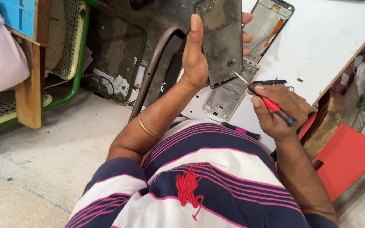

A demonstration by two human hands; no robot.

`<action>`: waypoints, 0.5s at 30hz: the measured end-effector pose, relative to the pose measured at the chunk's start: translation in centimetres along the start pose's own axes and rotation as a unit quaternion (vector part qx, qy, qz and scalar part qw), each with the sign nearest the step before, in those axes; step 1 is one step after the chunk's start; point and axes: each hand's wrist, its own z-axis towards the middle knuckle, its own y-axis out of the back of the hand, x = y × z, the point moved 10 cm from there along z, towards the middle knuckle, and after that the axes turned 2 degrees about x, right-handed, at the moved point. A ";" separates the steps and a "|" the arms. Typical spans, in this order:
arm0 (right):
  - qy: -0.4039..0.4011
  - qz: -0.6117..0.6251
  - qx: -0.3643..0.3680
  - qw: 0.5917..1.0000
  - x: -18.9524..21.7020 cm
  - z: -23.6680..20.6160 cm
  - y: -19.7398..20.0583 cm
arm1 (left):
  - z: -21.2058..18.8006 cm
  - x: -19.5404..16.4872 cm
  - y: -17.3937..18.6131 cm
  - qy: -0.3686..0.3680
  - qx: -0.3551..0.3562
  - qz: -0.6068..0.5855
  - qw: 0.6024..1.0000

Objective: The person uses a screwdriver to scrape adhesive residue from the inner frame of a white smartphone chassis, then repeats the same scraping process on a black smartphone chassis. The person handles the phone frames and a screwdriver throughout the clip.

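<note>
three phone parts (222, 40), two screwdrivers (271, 103), one red stool (345, 158)

Left hand (197, 59) held panel (222, 40) upright above counter (317, 42) edge. Right hand (277, 112) sat right of and nearer than panel, gripping screwdriver (269, 101), tip just beside panel's lower edge. Frame (229, 95) lay on counter below panel, between hands. Second frame (267, 27) lay on counter behind panel, to its right. Spare screwdriver (241, 130) lay at counter's near edge, before frame. Tweezers (271, 82) lay on counter behind right hand. Chair (74, 50) stood on floor (43, 160), far left.
</note>
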 end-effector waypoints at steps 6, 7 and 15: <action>0.001 0.003 0.015 1.000 0.0 -0.1 -0.6 | 0.1 -0.1 -0.6 0.001 0.010 0.027 1.000; 0.004 0.008 0.015 1.000 0.1 -0.1 -0.7 | 0.1 -0.1 -0.7 0.000 0.011 0.031 0.999; -0.001 0.000 0.013 1.000 0.0 -0.1 -0.6 | -0.2 -0.5 -1.0 -0.013 0.018 0.073 0.997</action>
